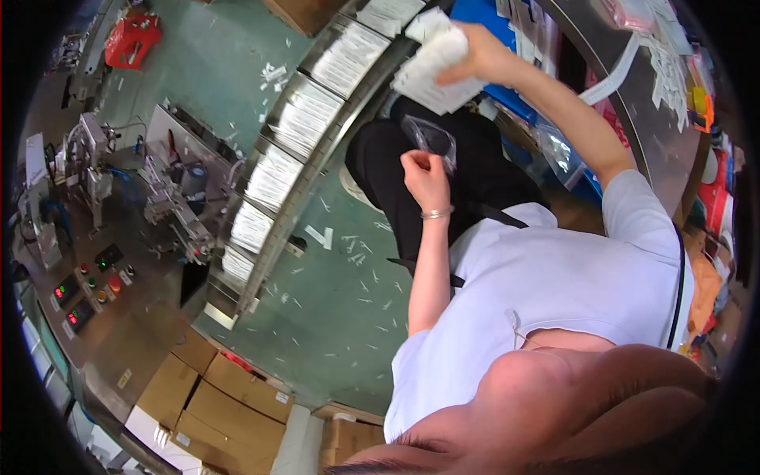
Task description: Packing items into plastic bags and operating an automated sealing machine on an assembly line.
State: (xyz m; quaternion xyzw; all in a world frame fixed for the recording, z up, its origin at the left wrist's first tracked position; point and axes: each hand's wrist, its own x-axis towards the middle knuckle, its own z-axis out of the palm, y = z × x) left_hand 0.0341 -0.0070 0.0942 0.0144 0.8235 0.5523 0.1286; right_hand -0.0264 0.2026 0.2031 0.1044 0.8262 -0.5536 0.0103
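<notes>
My right hand (479,54) is closed round a thick stack of white paper slips (435,67), held over the end of the long metal rack. My left hand (427,180), with a bracelet at its wrist, is above my lap, its fingers curled in a pinch. A clear plastic bag (431,136) lies against my dark trousers at those fingers, which appear to grip its edge. Beside my knees runs the metal rack (297,170), divided into sections, with white slips (305,115) standing packed in several of them.
On the left a machine (178,198) with buttons stands on a metal bench (134,332). Cardboard boxes (229,412) are stacked below it. White scraps litter the green floor (332,317). At right are a blue bin (507,103) and a metal table (665,150); a red stool (133,41) stands far left.
</notes>
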